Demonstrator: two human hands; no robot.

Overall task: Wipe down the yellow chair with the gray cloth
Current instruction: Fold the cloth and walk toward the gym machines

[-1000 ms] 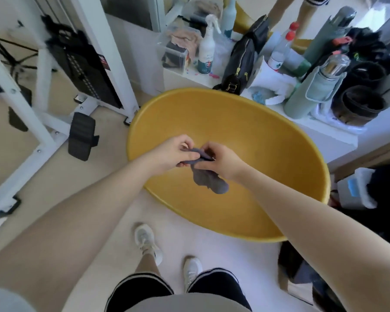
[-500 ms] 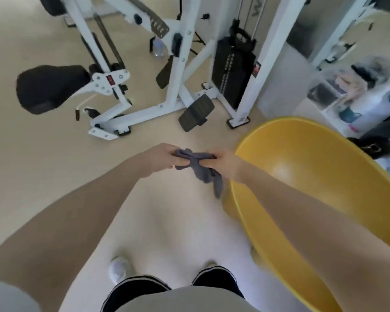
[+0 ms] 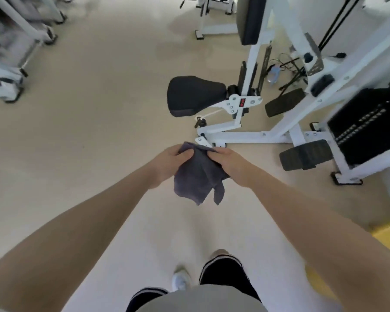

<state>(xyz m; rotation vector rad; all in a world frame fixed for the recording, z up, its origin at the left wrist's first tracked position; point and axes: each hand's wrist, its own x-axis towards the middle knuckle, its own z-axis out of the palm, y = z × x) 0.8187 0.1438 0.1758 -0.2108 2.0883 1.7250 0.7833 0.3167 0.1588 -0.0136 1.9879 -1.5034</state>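
The gray cloth (image 3: 195,176) hangs in front of me, held by its top edge between both hands. My left hand (image 3: 169,162) pinches its left corner and my right hand (image 3: 229,163) pinches its right corner, so the cloth spreads open and droops below them. Only a yellow strip of the chair (image 3: 387,235) shows at the right edge, behind my right forearm. Both hands are above bare floor, well left of the chair.
A white weight machine (image 3: 245,129) with a black padded seat (image 3: 194,95) and black weight stack (image 3: 365,124) stands ahead to the right. More white machine frames (image 3: 11,70) line the far left. Beige floor lies between. My shoes and shorts show at the bottom.
My view has swung left, away from the chair, which has slid almost out of frame on the right. The cloth, bunched before, now hangs spread between my two hands.
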